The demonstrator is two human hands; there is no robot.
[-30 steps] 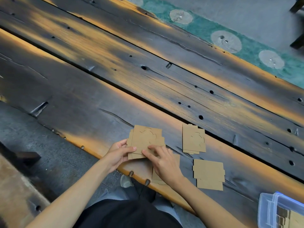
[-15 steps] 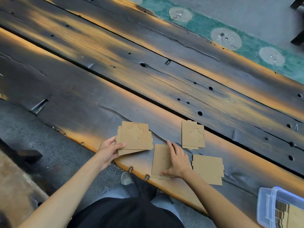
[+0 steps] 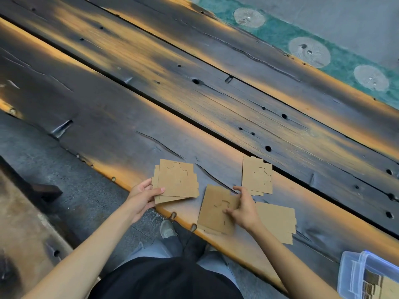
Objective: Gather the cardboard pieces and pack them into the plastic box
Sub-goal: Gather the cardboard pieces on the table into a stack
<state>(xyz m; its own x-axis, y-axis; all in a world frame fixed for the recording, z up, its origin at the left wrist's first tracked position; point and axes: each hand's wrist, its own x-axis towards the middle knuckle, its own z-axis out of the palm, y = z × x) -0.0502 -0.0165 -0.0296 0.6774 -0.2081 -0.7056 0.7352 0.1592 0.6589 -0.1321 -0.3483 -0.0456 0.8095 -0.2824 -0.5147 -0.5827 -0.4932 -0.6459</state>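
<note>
The left hand (image 3: 143, 196) grips a small stack of cardboard pieces (image 3: 176, 182) at its near-left corner, thumb on top and the other fingers underneath, the stack held low over the near edge of the table (image 3: 121, 100). The right hand (image 3: 241, 209) lies on a second stack (image 3: 216, 210) that rests on the table, its fingers curled at the right edge of that stack; whether they have pinched it or only press on it is hard to tell from this angle. Two more stacks lie untouched: one (image 3: 257, 176) farther back, one (image 3: 278, 221) just right of the right hand. The plastic box (image 3: 354, 275) sits at the near-right corner of the view, open, with some cardboard already inside.

The risks look plain enough. The sheets in each stack are already fanned, so a one-corner grip may let lower sheets slide out over the table's edge and onto the floor below. The second stack slightly overhangs that edge, and a careless drag could push it off. Merging uneven stacks may also leave a bundle that snags on the box rim.
</note>
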